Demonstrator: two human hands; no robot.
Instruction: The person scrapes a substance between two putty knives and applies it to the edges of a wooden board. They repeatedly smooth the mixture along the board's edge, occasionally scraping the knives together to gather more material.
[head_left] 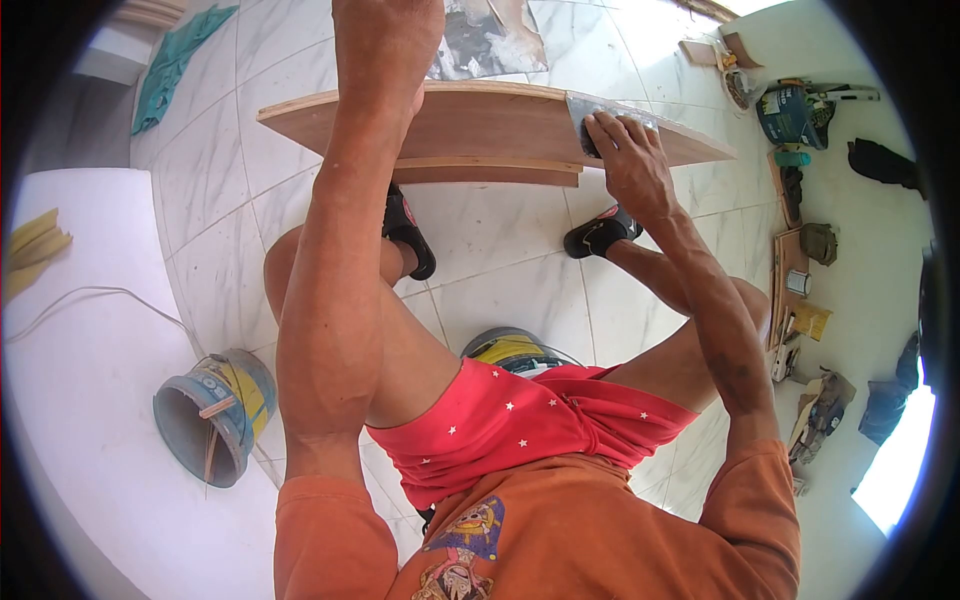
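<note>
The right hand (632, 165) is gripping a flat grey tool (579, 110) against the board (500, 122) under its fingers; the left hand's (392, 25) grip I can't tell, it's cut off. Uneven pressure could tip the board or gouge it.

The shorts (520, 425) are red with small white stars, the shirt (620, 525) orange, the board (490, 125) brown, the floor tiles (510, 225) white with grey veins.
</note>
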